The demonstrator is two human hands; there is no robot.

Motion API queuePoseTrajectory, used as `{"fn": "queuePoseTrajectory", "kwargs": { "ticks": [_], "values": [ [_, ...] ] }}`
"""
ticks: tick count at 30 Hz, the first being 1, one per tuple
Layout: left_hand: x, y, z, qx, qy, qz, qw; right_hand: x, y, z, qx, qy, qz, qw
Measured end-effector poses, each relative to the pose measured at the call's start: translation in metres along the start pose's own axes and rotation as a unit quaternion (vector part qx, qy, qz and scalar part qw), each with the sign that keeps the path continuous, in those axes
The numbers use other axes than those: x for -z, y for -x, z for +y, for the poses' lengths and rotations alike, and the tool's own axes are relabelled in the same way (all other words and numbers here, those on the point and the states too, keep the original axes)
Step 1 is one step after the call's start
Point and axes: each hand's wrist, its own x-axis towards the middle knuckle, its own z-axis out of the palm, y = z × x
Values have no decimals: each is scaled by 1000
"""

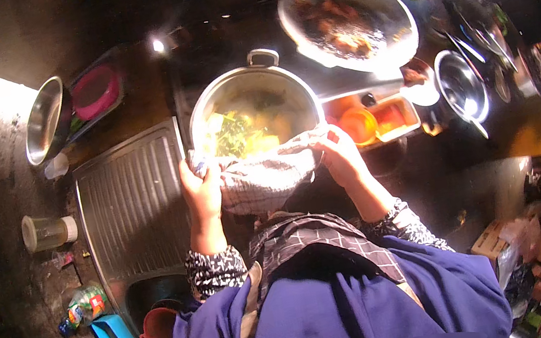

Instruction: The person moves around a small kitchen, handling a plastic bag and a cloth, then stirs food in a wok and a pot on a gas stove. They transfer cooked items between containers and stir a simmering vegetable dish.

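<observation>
A large metal pot (292,90) with a loop handle on its far side stands before me, with chopped greens and pale yellowish pieces (243,136) in it. A light checked cloth (272,177) stretches across the pot's near side and hangs below the rim. My left hand (202,189) grips the cloth's left end at the rim. At the right side of the rim, the other end is pinched in my right hand (341,156). Whether the cloth also wraps a near handle is hidden.
Beyond the pot at right is a wok (297,28) with dark brown food. Orange containers (359,126) and a metal bowl (462,86) lie right. A ribbed steel drainboard (135,203) is at left, with a red colander (158,332) in the sink below it. A glass jar (45,232) stands farther left.
</observation>
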Motion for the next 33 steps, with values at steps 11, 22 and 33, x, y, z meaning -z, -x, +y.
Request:
{"fn": "queuePoseTrajectory", "kwargs": {
  "ticks": [11, 22, 33],
  "values": [
    [-169, 158, -42, 32, 59, -164, 984, 213, 152, -21, 117, -41, 74, 990],
    [-414, 235, -92, 31, 13, -391, 920, 404, 251, -60, 208, -82, 366, 903],
    [-635, 281, -97, 43, -88, -499, 861, 582, 270, -145, 211, -40, 463, 860]
  ]
}}
